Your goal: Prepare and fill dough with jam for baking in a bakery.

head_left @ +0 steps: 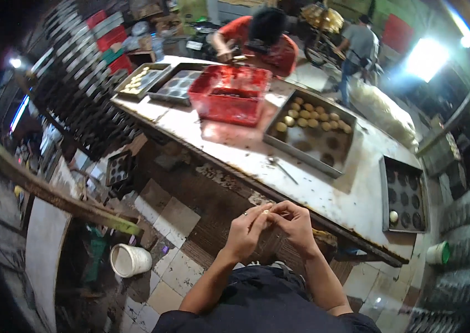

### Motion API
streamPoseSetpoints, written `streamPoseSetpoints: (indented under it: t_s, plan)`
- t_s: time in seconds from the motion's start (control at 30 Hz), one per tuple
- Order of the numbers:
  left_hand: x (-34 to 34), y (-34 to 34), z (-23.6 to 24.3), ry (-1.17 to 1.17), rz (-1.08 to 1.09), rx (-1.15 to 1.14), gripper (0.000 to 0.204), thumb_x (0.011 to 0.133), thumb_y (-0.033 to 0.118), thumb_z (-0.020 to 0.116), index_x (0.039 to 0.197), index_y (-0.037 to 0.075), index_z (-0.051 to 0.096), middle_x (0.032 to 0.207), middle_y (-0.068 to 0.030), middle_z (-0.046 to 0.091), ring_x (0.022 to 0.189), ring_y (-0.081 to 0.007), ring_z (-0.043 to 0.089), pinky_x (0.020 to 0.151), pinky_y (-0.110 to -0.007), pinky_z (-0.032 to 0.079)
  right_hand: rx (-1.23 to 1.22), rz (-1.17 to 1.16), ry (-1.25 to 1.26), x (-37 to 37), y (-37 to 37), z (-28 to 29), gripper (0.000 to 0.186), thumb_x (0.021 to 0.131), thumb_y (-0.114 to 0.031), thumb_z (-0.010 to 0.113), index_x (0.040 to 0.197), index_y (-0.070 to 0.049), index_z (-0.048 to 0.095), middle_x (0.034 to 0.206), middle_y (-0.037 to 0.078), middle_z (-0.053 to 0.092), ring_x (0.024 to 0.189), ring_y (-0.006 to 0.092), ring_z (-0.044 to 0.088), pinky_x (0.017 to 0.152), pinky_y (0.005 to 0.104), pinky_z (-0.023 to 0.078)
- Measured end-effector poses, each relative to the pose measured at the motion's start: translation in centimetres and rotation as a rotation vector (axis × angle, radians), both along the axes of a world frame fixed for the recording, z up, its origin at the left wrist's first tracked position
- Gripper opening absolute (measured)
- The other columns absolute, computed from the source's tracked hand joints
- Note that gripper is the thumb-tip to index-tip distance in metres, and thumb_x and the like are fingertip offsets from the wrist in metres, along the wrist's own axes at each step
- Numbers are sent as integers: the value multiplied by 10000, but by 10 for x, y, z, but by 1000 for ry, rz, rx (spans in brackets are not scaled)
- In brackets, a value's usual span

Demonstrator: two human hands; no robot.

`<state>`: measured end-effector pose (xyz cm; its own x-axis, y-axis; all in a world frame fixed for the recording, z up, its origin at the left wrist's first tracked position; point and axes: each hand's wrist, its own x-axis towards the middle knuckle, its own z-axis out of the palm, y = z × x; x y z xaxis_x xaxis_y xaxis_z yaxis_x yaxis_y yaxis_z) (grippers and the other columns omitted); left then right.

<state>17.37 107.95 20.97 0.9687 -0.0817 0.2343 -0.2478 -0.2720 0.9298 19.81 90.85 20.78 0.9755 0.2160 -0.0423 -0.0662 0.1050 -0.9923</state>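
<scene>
My left hand (pixel 249 230) and my right hand (pixel 296 227) meet in front of the table's near edge, fingers closed around a small pale piece (pixel 265 213), mostly hidden by them. To the right, a metal mould tray (pixel 406 194) holds one pale ball (pixel 393 216). Beyond my hands lie a spoon-like utensil (pixel 284 170) and a deep metal pan (pixel 339 158) with several rows of golden balls (pixel 312 115).
The white tabletop (pixel 229 144) also bears a red tub (pixel 226 105) and two trays (pixel 175 86). A person in red (pixel 282 50) works opposite; another person (pixel 352 53) stands behind. A bucket (pixel 130 261), rail (pixel 63 200) and stacked moulds (pixel 82 75) are at left.
</scene>
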Motion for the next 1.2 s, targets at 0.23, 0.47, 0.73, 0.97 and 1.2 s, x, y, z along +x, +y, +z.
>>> streamPoseSetpoints:
  t_s: [0.23, 0.47, 0.73, 0.97, 1.2]
  plan:
    - [44, -64, -10, 417, -151, -11, 369, 1076, 247, 442, 1087, -40, 674, 879, -120, 687, 772, -131, 600, 718, -312, 505, 131, -66, 30, 15, -71, -20, 107, 912, -5, 723, 1015, 23, 732, 990, 58, 718, 864, 108, 666, 760, 260, 560]
    - [122, -77, 5, 610, -313, -289, 334, 1075, 221, 390, 981, -18, 604, 846, -53, 591, 756, -121, 486, 702, -278, 427, 364, -90, 93, 74, -83, -33, 142, 906, -45, 751, 1034, 16, 747, 1076, 40, 557, 935, 127, 570, 800, 254, 512]
    - [216, -77, 23, 302, -604, 225, 269, 1071, 217, 444, 1044, -7, 591, 931, -210, 638, 896, -369, 598, 818, -430, 461, 435, -406, 213, 134, -57, -27, 404, 974, -142, 695, 1291, 8, 493, 1119, 75, 590, 985, 143, 578, 884, 279, 528]
    - [250, -150, 2, -311, -659, 234, 184, 1035, 125, 483, 1022, 25, 637, 1044, -133, 706, 1110, -313, 588, 1029, -462, 307, 878, -702, 260, 123, -55, -37, 379, 1035, -286, 605, 1323, -40, 591, 1229, 55, 670, 1092, 154, 653, 949, 341, 553]
    - [272, -218, -25, 370, -955, -178, 709, 1033, 302, 544, 1608, 112, 175, 1647, -177, 270, 1500, -334, 283, 1200, -483, 248, 321, -1076, 99, 101, -227, -57, 348, 995, -111, 635, 1320, 7, 594, 1203, 128, 676, 1029, 257, 696, 892, 399, 595]
